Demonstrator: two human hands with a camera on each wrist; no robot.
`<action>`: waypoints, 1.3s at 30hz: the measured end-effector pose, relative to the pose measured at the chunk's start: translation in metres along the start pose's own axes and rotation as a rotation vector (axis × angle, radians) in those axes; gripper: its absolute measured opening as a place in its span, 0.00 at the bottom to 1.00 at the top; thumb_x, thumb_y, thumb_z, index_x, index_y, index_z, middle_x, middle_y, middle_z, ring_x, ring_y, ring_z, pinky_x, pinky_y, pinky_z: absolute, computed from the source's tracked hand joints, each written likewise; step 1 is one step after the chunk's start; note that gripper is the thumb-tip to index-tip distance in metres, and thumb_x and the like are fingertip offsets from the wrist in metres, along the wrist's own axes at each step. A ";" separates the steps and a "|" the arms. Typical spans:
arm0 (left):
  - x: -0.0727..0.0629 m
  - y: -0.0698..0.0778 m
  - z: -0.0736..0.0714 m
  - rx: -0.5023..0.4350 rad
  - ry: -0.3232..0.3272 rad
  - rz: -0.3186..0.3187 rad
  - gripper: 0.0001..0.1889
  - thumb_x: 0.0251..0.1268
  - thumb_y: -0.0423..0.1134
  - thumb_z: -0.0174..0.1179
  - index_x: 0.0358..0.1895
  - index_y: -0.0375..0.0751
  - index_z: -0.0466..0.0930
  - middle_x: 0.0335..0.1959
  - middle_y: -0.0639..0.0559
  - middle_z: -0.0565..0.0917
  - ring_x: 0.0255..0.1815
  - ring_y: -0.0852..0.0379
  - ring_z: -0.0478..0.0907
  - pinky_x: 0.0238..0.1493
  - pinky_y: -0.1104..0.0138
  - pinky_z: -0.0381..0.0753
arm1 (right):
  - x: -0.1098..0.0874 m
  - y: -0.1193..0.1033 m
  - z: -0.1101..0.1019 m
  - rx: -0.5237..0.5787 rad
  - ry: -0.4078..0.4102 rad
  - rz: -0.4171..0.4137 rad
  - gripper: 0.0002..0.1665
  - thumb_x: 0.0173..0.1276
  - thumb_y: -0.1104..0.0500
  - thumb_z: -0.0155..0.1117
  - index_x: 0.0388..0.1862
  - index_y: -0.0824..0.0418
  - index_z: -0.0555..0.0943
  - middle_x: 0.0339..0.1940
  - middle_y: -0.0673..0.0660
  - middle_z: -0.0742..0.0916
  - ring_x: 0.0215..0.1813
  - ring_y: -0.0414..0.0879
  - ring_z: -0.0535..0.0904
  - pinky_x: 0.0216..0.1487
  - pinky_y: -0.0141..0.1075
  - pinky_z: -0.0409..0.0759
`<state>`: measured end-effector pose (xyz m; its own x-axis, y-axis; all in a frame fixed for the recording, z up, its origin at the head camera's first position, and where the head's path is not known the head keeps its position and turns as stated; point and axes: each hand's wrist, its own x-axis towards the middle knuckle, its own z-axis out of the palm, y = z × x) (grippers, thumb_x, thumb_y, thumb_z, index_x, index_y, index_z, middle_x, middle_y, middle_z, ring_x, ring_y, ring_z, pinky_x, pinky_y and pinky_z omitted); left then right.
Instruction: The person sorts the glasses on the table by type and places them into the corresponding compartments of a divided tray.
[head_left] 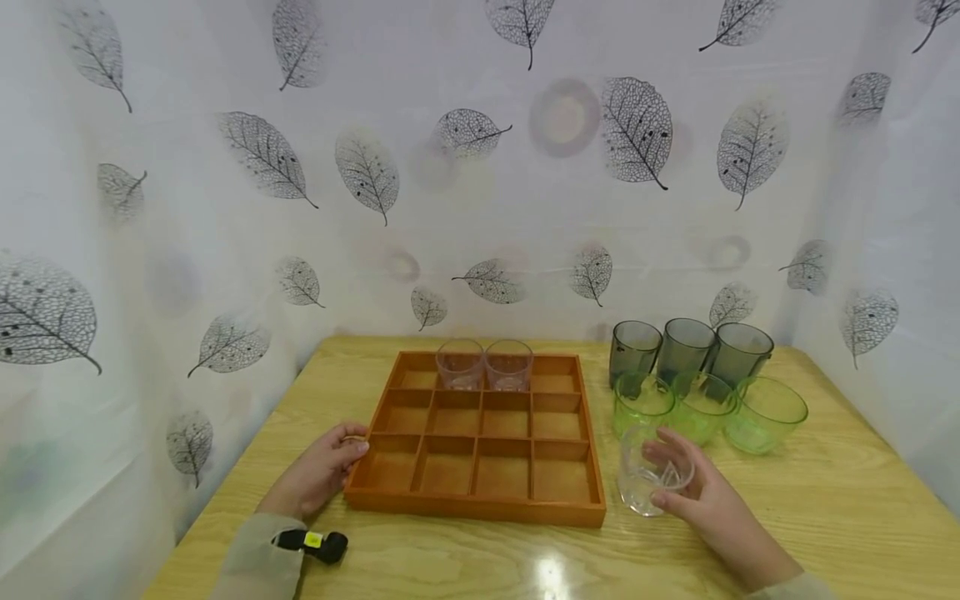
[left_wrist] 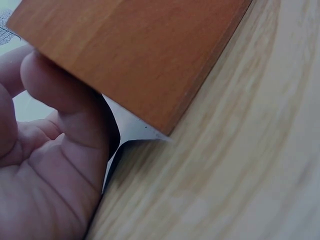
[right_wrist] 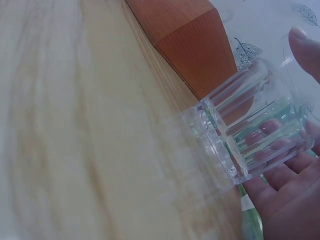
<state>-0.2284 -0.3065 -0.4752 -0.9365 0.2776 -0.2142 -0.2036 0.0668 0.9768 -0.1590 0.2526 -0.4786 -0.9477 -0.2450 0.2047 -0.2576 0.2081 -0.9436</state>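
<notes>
A brown wooden tray (head_left: 474,507) with a grid of compartments lies on the table. My left hand (head_left: 327,468) grips its left wall; in the left wrist view the fingers (left_wrist: 65,87) press against the outer side (left_wrist: 135,65). Just right of the tray, my right hand (head_left: 701,492) holds a clear glass (head_left: 636,483), thumb on one side and fingers round the other. The right wrist view shows that glass (right_wrist: 250,120) with its thick base right at the tabletop, near the tray's corner. Two clear glasses (head_left: 461,377) stand in the back row's middle compartments.
Three green glass bowls (head_left: 768,421) stand in a row behind my right hand. Behind them are three dark grey glasses (head_left: 686,350). A leaf-patterned curtain (head_left: 480,225) encloses the wooden table (head_left: 420,558) at the back and sides.
</notes>
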 end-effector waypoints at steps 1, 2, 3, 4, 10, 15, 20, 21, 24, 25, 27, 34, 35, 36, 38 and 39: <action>0.000 0.000 0.000 0.004 0.000 -0.001 0.15 0.80 0.40 0.54 0.61 0.39 0.64 0.37 0.53 0.74 0.27 0.60 0.67 0.26 0.69 0.74 | 0.000 0.000 0.000 0.000 0.001 0.000 0.49 0.68 0.70 0.66 0.80 0.65 0.50 0.73 0.74 0.67 0.65 0.29 0.71 0.56 0.31 0.77; 0.000 0.001 0.000 -0.001 0.002 -0.002 0.16 0.79 0.40 0.54 0.61 0.38 0.64 0.37 0.53 0.74 0.27 0.60 0.67 0.26 0.69 0.74 | -0.001 0.000 0.000 -0.002 0.004 0.000 0.49 0.68 0.70 0.66 0.80 0.65 0.50 0.73 0.74 0.67 0.65 0.29 0.71 0.56 0.31 0.77; 0.000 0.001 0.000 -0.001 0.002 -0.003 0.16 0.80 0.40 0.54 0.61 0.38 0.64 0.37 0.53 0.74 0.27 0.60 0.67 0.26 0.69 0.74 | -0.001 -0.001 0.000 -0.011 0.006 -0.004 0.49 0.68 0.70 0.67 0.80 0.66 0.51 0.73 0.73 0.68 0.65 0.29 0.71 0.56 0.31 0.77; 0.000 0.001 0.000 -0.003 0.003 -0.003 0.16 0.79 0.40 0.54 0.61 0.38 0.64 0.38 0.52 0.74 0.27 0.60 0.67 0.26 0.69 0.74 | -0.001 -0.001 0.001 -0.015 0.008 -0.006 0.49 0.68 0.69 0.67 0.80 0.66 0.51 0.73 0.73 0.68 0.65 0.29 0.72 0.56 0.30 0.77; 0.001 0.001 0.000 -0.024 -0.004 -0.014 0.15 0.79 0.39 0.54 0.60 0.40 0.65 0.37 0.53 0.74 0.27 0.60 0.68 0.25 0.69 0.74 | -0.002 -0.002 0.003 -0.034 0.006 -0.014 0.48 0.68 0.69 0.67 0.80 0.67 0.52 0.72 0.71 0.71 0.65 0.31 0.73 0.58 0.28 0.73; -0.001 0.001 0.001 -0.030 -0.004 -0.020 0.14 0.79 0.39 0.55 0.59 0.40 0.65 0.35 0.53 0.74 0.26 0.60 0.68 0.25 0.69 0.74 | -0.002 -0.003 0.004 -0.022 -0.003 -0.003 0.47 0.69 0.68 0.66 0.80 0.66 0.52 0.72 0.70 0.71 0.65 0.32 0.73 0.58 0.29 0.74; 0.001 0.002 0.001 -0.021 -0.006 -0.014 0.15 0.79 0.39 0.54 0.60 0.39 0.64 0.35 0.53 0.74 0.26 0.61 0.67 0.24 0.70 0.74 | -0.003 -0.005 0.005 0.007 -0.020 -0.031 0.47 0.69 0.70 0.65 0.79 0.67 0.51 0.72 0.72 0.69 0.66 0.33 0.73 0.58 0.30 0.74; 0.001 0.002 0.001 -0.019 -0.007 -0.012 0.15 0.79 0.39 0.54 0.60 0.38 0.64 0.35 0.53 0.74 0.26 0.61 0.67 0.24 0.70 0.74 | -0.003 -0.006 0.005 0.013 -0.025 -0.039 0.47 0.69 0.71 0.65 0.79 0.68 0.51 0.72 0.72 0.69 0.66 0.33 0.73 0.59 0.30 0.74; 0.002 0.002 0.002 -0.017 -0.008 -0.008 0.15 0.79 0.38 0.54 0.60 0.38 0.63 0.35 0.53 0.74 0.25 0.61 0.67 0.24 0.70 0.74 | -0.002 -0.008 0.005 0.026 -0.042 -0.060 0.47 0.68 0.72 0.65 0.79 0.69 0.50 0.73 0.74 0.68 0.67 0.34 0.72 0.59 0.31 0.75; 0.002 0.002 0.002 -0.017 -0.007 -0.009 0.15 0.79 0.38 0.54 0.60 0.38 0.64 0.35 0.53 0.74 0.25 0.61 0.67 0.24 0.70 0.74 | -0.002 -0.009 0.006 0.030 -0.049 -0.063 0.47 0.69 0.72 0.64 0.79 0.69 0.50 0.73 0.74 0.67 0.67 0.34 0.72 0.59 0.31 0.75; 0.000 0.002 0.003 -0.017 -0.002 -0.010 0.15 0.79 0.38 0.54 0.60 0.38 0.64 0.35 0.53 0.74 0.26 0.61 0.67 0.24 0.70 0.74 | -0.001 -0.012 0.006 0.033 -0.056 -0.066 0.46 0.69 0.73 0.64 0.79 0.70 0.50 0.73 0.74 0.67 0.67 0.35 0.72 0.60 0.31 0.74; -0.001 0.003 0.005 -0.032 0.013 -0.017 0.14 0.79 0.37 0.54 0.59 0.39 0.65 0.34 0.53 0.74 0.26 0.60 0.67 0.24 0.70 0.73 | 0.000 -0.023 0.008 0.022 -0.063 -0.033 0.46 0.69 0.70 0.65 0.79 0.68 0.51 0.74 0.69 0.69 0.68 0.34 0.71 0.60 0.28 0.71; -0.001 0.003 0.005 -0.033 0.012 -0.016 0.14 0.79 0.37 0.54 0.59 0.39 0.65 0.34 0.53 0.74 0.26 0.60 0.67 0.24 0.70 0.73 | 0.001 -0.025 0.008 0.011 -0.060 -0.032 0.46 0.69 0.70 0.66 0.79 0.68 0.52 0.74 0.69 0.69 0.68 0.34 0.72 0.60 0.28 0.71; -0.001 0.003 0.005 -0.033 0.012 -0.015 0.14 0.79 0.37 0.54 0.59 0.38 0.64 0.34 0.53 0.74 0.26 0.60 0.67 0.24 0.70 0.73 | 0.001 -0.027 0.008 -0.003 -0.055 -0.032 0.46 0.69 0.69 0.66 0.79 0.68 0.53 0.73 0.70 0.70 0.67 0.35 0.72 0.60 0.28 0.72; -0.001 0.003 0.005 -0.030 0.012 -0.011 0.14 0.79 0.37 0.54 0.59 0.38 0.64 0.34 0.53 0.74 0.26 0.60 0.67 0.24 0.70 0.73 | 0.002 -0.031 0.007 -0.039 -0.046 -0.041 0.45 0.69 0.69 0.66 0.78 0.68 0.54 0.72 0.68 0.72 0.67 0.37 0.73 0.60 0.28 0.72; -0.001 0.003 0.005 -0.028 0.011 -0.011 0.14 0.79 0.37 0.54 0.59 0.38 0.64 0.34 0.53 0.74 0.26 0.60 0.67 0.24 0.70 0.73 | 0.003 -0.032 0.007 -0.057 -0.042 -0.048 0.45 0.69 0.69 0.66 0.78 0.67 0.55 0.71 0.68 0.73 0.66 0.38 0.74 0.60 0.29 0.72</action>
<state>-0.2266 -0.3021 -0.4720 -0.9370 0.2667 -0.2255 -0.2221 0.0433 0.9741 -0.1521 0.2388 -0.4493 -0.9256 -0.2949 0.2371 -0.3139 0.2485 -0.9163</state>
